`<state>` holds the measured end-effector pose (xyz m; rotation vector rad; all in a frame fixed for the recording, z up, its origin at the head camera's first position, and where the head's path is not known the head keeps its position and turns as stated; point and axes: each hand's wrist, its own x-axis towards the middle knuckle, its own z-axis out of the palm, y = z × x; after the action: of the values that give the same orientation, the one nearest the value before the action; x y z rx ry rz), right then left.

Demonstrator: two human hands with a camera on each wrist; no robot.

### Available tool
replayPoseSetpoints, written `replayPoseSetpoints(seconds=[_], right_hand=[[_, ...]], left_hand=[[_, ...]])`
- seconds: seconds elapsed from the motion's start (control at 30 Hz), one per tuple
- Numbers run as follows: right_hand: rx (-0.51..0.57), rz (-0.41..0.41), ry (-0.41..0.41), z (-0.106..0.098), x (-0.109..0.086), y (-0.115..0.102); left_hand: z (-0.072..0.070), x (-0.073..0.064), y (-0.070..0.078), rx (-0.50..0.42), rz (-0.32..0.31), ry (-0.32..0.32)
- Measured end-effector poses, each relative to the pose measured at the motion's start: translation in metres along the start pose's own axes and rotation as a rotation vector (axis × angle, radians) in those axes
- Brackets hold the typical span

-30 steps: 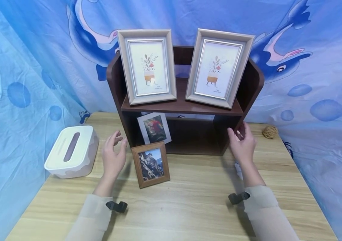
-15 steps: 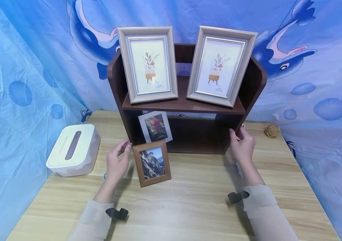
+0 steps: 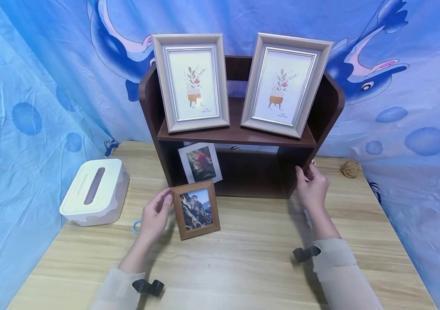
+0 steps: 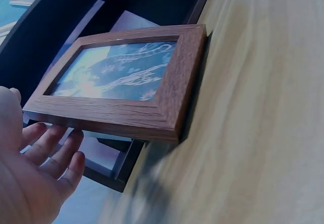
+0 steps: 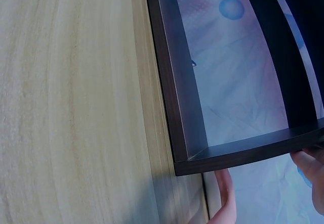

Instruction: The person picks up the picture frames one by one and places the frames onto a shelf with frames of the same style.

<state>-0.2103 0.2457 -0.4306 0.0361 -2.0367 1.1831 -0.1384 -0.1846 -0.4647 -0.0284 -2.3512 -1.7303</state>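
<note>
A brown wooden picture frame [image 3: 177,215] holding a spotted-cat photo leans upright before the left side of a dark brown shelf [image 3: 251,140]. My left hand [image 3: 154,217] is at the frame's upper left corner, its thumb and index fingertips close to that edge. From the left wrist view, the loosely bent fingers [image 4: 59,155] lie along and partly behind the wooden frame; firm contact cannot be made out. On the other side, my right hand [image 3: 313,187] touches the outer face of the shelf's right side panel. Its thumb and a finger [image 5: 224,196] meet the panel from outside.
Two large silvery-beige frames [image 3: 225,86] [image 3: 248,86] lean on the upper tier. A white-framed parrot picture [image 3: 216,168] stands on the lower tier. A white tissue box [image 3: 74,206] sits left, with a blue ring [image 3: 135,227] nearby. A twine ball [image 3: 351,169] lies right.
My left hand has moved right and slightly down, reaching the wooden frame's edge and uncovering the blue ring. The right hand has shifted in against the shelf's side. Frames and shelf keep their places.
</note>
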Motion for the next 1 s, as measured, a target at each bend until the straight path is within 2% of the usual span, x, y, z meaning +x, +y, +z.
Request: replayPoseSetpoints(seconds=[0.13,0.3,0.47,0.8,1.0], right_hand=[[0.002,-0.003,-0.001,0.001,0.0,0.0],[0.012,-0.002,0.0,0.002,-0.001,-0.002],[0.018,-0.017,0.016,0.001,-0.001,-0.002],[0.03,-0.032,0.014,0.001,0.0,0.0],[0.011,-0.024,0.007,0.001,-0.001,0.0]], left_hand=[[0.0,-0.006,-0.002,0.014,-0.061,-0.044],[0.003,-0.011,-0.005,0.022,-0.11,-0.064],[0.007,-0.014,-0.006,-0.061,-0.181,-0.086],[0.011,-0.016,-0.01,-0.127,-0.34,-0.081],[0.013,-0.017,-0.016,-0.166,-0.369,-0.054]])
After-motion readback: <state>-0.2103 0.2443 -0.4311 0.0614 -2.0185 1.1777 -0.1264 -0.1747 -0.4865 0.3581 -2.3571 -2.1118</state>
